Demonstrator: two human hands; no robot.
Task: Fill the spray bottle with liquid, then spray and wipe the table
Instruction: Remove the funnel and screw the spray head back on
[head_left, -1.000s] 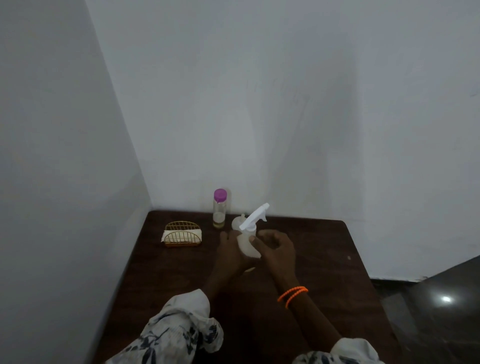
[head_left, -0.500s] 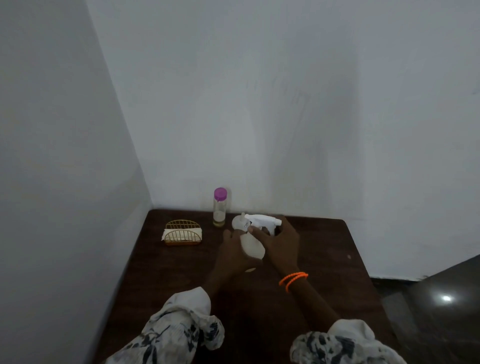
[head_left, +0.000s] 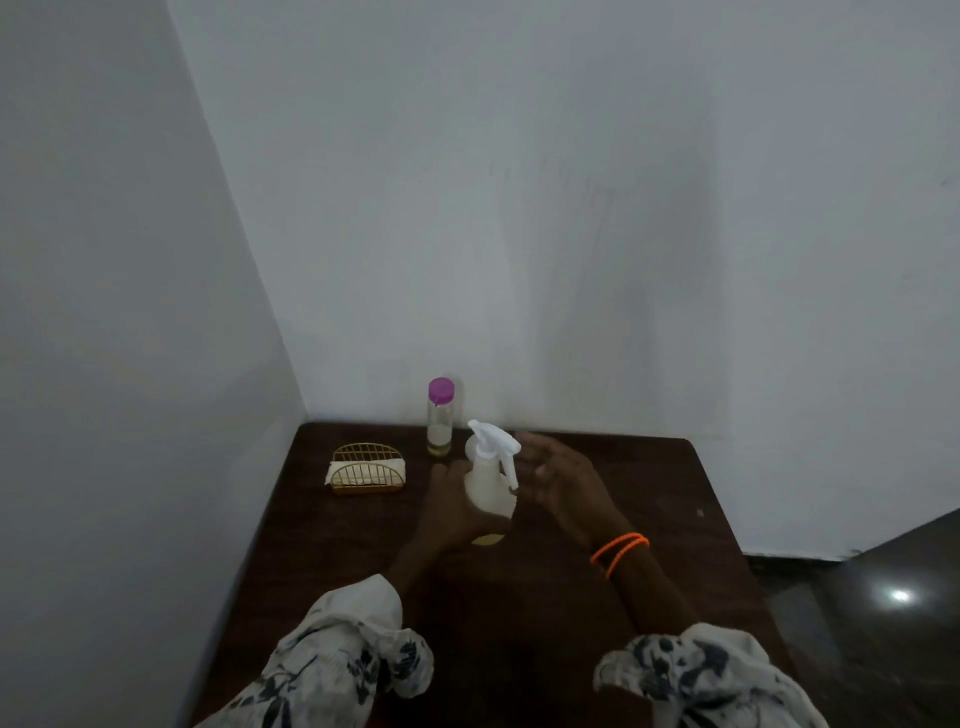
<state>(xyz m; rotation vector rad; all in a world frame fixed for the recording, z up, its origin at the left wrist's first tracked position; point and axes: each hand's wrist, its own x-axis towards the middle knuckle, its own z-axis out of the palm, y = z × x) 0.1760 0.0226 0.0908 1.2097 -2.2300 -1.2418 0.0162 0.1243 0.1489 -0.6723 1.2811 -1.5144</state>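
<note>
On the dark wooden table (head_left: 649, 499) tucked into the white corner, I see the left hand (head_left: 452, 512) wrapped around the body of the white spray bottle (head_left: 488, 486), fingers curled about its lower half and holding it roughly upright near the middle of the tabletop. Its white trigger head (head_left: 493, 441) sits on top, nozzle pointing up and to the left, the trigger lever hanging down on the right side. A little pale yellow shows at the bottle's base. My view of the right hand (head_left: 558, 480) shows it just beside the bottle, to its right, fingers straight and loosely spread, gripping nothing; whether a fingertip brushes the trigger I cannot tell. Two orange bangles (head_left: 619, 552) circle that wrist, and floral sleeves (head_left: 358, 649) cover both forearms. Behind the spray bottle, close to the back wall, stands a clear narrow bottle with a purple cap (head_left: 440, 415), upright, with a small amount of liquid at its bottom. To its left sits a gold wire holder (head_left: 368, 470) with white napkins in it.
</note>
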